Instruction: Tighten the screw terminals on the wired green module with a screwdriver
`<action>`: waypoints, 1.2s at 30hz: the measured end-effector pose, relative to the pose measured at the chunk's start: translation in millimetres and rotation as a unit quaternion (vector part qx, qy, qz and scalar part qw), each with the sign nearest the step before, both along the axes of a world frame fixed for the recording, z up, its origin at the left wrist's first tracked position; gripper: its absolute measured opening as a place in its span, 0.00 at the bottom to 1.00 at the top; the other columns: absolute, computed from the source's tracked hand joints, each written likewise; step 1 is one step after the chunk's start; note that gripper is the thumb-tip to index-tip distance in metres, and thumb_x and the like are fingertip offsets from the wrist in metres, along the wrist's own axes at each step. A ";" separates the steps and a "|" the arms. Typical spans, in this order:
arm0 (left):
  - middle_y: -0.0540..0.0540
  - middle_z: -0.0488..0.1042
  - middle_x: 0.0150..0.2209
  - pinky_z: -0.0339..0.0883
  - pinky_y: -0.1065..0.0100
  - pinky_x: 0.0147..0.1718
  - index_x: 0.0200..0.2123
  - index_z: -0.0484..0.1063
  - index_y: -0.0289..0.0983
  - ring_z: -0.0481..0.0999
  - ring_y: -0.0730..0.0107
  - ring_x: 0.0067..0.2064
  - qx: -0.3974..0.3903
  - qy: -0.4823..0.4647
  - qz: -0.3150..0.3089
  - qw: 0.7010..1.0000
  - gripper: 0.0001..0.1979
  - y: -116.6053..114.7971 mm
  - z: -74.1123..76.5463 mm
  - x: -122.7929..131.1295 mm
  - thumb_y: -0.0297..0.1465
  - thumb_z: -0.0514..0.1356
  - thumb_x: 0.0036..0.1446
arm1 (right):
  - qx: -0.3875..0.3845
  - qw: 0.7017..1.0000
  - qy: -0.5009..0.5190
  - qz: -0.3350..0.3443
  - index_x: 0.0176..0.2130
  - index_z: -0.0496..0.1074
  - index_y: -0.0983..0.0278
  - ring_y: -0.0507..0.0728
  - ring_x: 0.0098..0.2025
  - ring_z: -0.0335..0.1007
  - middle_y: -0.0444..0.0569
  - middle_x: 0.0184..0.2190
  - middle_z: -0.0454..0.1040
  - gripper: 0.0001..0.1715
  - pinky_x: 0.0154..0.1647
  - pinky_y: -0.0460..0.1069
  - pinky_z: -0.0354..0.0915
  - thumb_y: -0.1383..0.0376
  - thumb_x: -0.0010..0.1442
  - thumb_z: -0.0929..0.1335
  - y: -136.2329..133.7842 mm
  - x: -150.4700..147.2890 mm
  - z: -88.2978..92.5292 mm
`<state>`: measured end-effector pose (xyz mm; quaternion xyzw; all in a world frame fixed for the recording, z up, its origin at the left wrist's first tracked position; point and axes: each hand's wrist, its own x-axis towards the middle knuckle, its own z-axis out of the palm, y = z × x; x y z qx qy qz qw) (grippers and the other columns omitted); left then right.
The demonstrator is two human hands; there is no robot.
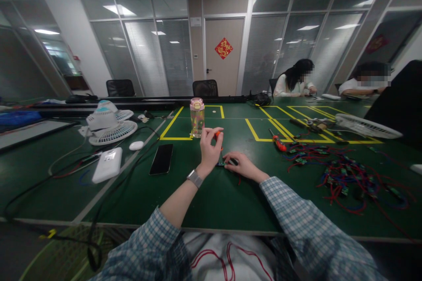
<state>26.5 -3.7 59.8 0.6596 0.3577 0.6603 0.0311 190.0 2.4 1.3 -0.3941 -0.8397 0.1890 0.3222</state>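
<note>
My left hand (210,151) is closed around the orange-red handle of a screwdriver (218,135). The tool stands roughly upright, its lower end over a small circuit board (220,164) on the green table. With its fingertips, my right hand (243,166) grips the right side of that board and rests low against the tabletop. A short red wire (239,180) shows below the right hand. Whether the screwdriver's tip touches the board is too small to make out.
To the right lie a red screwdriver (279,143) and a heap of wired boards (351,171). A bottle (197,118) stands behind my left hand; a phone (161,159), a white power bank (108,165) and fans (112,131) lie left. Two people sit at the far right.
</note>
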 end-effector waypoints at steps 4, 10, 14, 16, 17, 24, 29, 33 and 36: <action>0.46 0.68 0.39 0.67 0.67 0.43 0.47 0.74 0.40 0.71 0.68 0.41 -0.001 -0.001 -0.008 1.000 0.11 1.0 -0.8 0.2 0.30 0.53 0.66 | 0.001 1.000 0.002 0.001 0.32 0.75 0.62 0.60 0.46 0.74 0.49 0.42 0.79 0.03 0.52 0.56 0.64 0.67 0.53 0.73 0.2 0.1 0.0; 0.45 0.70 0.39 0.67 0.67 0.42 0.45 0.74 0.39 0.72 0.68 0.40 0.006 -0.007 -0.012 1.000 0.11 1.6 0.6 -0.7 0.29 0.53 0.66 | -0.002 1.000 0.006 0.006 0.32 0.75 0.62 0.59 0.47 0.74 0.50 0.43 0.79 0.03 0.52 0.56 0.65 0.67 0.53 0.72 1.2 0.9 -1.5; 0.47 0.66 0.36 0.67 0.68 0.40 0.40 0.75 0.39 0.70 0.70 0.36 0.011 -0.015 0.011 1.000 0.06 1.6 0.1 -0.1 0.32 0.59 0.62 | -0.006 1.000 0.003 0.004 0.33 0.75 0.62 0.59 0.47 0.73 0.49 0.43 0.79 0.03 0.53 0.56 0.64 0.67 0.54 0.72 1.2 1.0 -1.8; 0.47 0.66 0.37 0.67 0.68 0.41 0.43 0.75 0.39 0.71 0.70 0.39 0.006 -0.012 0.002 1.000 0.08 0.8 0.2 0.0 0.31 0.56 0.64 | -0.008 1.000 0.002 0.003 0.33 0.75 0.62 0.59 0.47 0.73 0.49 0.43 0.79 0.03 0.53 0.56 0.64 0.67 0.54 0.72 1.1 0.7 -1.7; 0.46 0.67 0.38 0.66 0.68 0.42 0.44 0.74 0.39 0.71 0.69 0.40 0.004 -0.010 -0.007 1.000 0.10 0.3 0.5 0.0 0.30 0.54 0.65 | -0.008 1.000 0.002 0.002 0.33 0.75 0.62 0.59 0.47 0.73 0.49 0.43 0.79 0.04 0.53 0.56 0.64 0.67 0.53 0.72 1.0 0.6 -1.6; 0.47 0.68 0.36 0.66 0.68 0.41 0.42 0.74 0.39 0.70 0.69 0.38 0.002 -0.007 0.004 1.000 0.08 -0.7 2.2 -0.4 0.29 0.56 0.64 | -0.007 1.000 0.005 0.002 0.32 0.75 0.62 0.59 0.47 0.73 0.49 0.43 0.79 0.03 0.53 0.55 0.63 0.68 0.53 0.72 -0.5 0.3 0.5; 0.48 0.65 0.35 0.67 0.67 0.42 0.40 0.75 0.39 0.70 0.69 0.37 0.007 -0.011 0.014 1.000 0.06 1.0 0.4 0.4 0.31 0.59 0.62 | -0.010 1.000 0.005 0.000 0.32 0.75 0.62 0.59 0.47 0.73 0.49 0.43 0.79 0.03 0.53 0.56 0.63 0.68 0.53 0.72 -0.2 0.5 0.0; 0.46 0.69 0.39 0.67 0.66 0.44 0.47 0.74 0.40 0.71 0.68 0.41 -0.002 0.000 -0.009 1.000 0.12 -0.3 0.6 0.2 0.31 0.53 0.66 | -0.008 1.000 0.008 0.005 0.33 0.75 0.62 0.59 0.47 0.73 0.49 0.43 0.79 0.03 0.53 0.56 0.63 0.67 0.53 0.72 0.5 0.8 -1.0; 0.45 0.71 0.41 0.66 0.66 0.45 0.49 0.73 0.39 0.72 0.67 0.44 0.005 0.003 -0.021 1.000 0.14 -1.7 1.5 0.0 0.29 0.49 0.67 | -0.008 1.000 0.006 0.005 0.32 0.75 0.62 0.59 0.46 0.73 0.49 0.43 0.79 0.03 0.53 0.55 0.63 0.67 0.53 0.72 0.0 0.5 -0.2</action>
